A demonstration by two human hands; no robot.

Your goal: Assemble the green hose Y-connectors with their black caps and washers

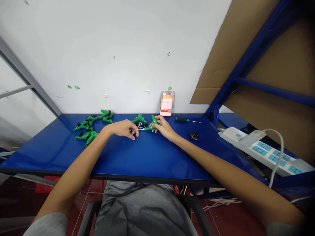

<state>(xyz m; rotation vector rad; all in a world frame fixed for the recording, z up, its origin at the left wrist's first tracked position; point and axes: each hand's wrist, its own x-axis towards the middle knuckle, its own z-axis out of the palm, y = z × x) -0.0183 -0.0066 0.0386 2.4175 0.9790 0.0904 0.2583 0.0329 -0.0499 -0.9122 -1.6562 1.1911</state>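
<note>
My right hand [164, 127] is closed around a green Y-shaped hose connector [154, 121], with one arm of it pointing left. My left hand [125, 128] pinches a screwdriver, whose thin bright shaft [139, 129] reaches right to the connector's left end. Its handle is mostly hidden by the fingers. Behind the shaft, a small heap of black and white parts [140, 125] lies near another green connector [139, 118]. A tiny dark piece [137, 139] sits on the blue table [147, 157] below my left fingertips.
Several green connectors [91, 132] are grouped at the table's left. To the right lie a second screwdriver [182, 119] with a black and green handle and a small black object [195, 135]. A blurred pinkish item [167, 104] leans on the wall. A white power strip [265, 150] stands farther right.
</note>
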